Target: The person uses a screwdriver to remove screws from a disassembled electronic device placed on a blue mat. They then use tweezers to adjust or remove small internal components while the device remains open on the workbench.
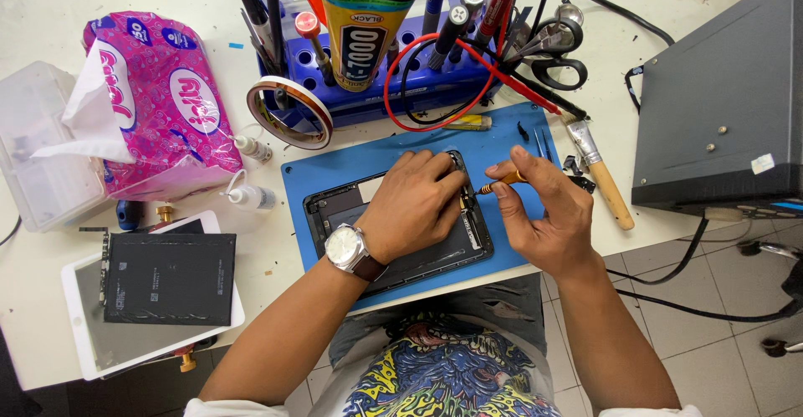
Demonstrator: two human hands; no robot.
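Left hand (pixel 416 204) palm-down, fingers curled, pressing the opened dark tablet (pixel 400 231) on a blue mat (pixel 318 170), right hand (pixel 544 212) pinching a slim orange-handled screwdriver (pixel 499 182) at the tablet's edge, steel wristwatch (pixel 345 247) on left wrist

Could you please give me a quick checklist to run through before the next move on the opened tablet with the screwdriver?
1. Left hand steadies the opened tablet: ok.
2. Right hand grips the orange-handled screwdriver: ok.
3. Screwdriver tip seated on a screw: cannot tell, the left hand hides it.
4. Tablet lies fully on the blue mat: ok.
5. Brush lies apart from the right hand: ok.
6. Red cable stays off the tablet: ok.
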